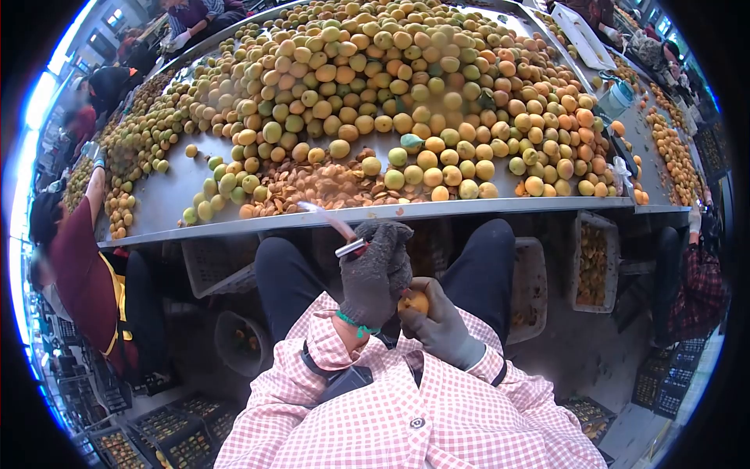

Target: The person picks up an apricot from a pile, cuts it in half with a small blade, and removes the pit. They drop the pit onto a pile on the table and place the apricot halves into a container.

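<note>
A hall with people at work surrounds a metal tabletop (pixel 176 184), on which a big heap of fruit (pixel 375 78) spreads. Brown scraps (pixel 320 184) lie by the tabletop's near edge. Below the tabletop stand crates (pixel 535 273); a person in maroon (pixel 86 258) is at its left end. In front of the tabletop, over the wearer's lap, are the two gloved hands. The left hand (pixel 375 273) is curled closed around a tool (pixel 341 228), its pale end pointing toward the tabletop. The right hand (pixel 444 324) grips one apricot (pixel 414 302), thumb and fingers closed around it. Whether the left hand touches that apricot cannot be told.
</note>
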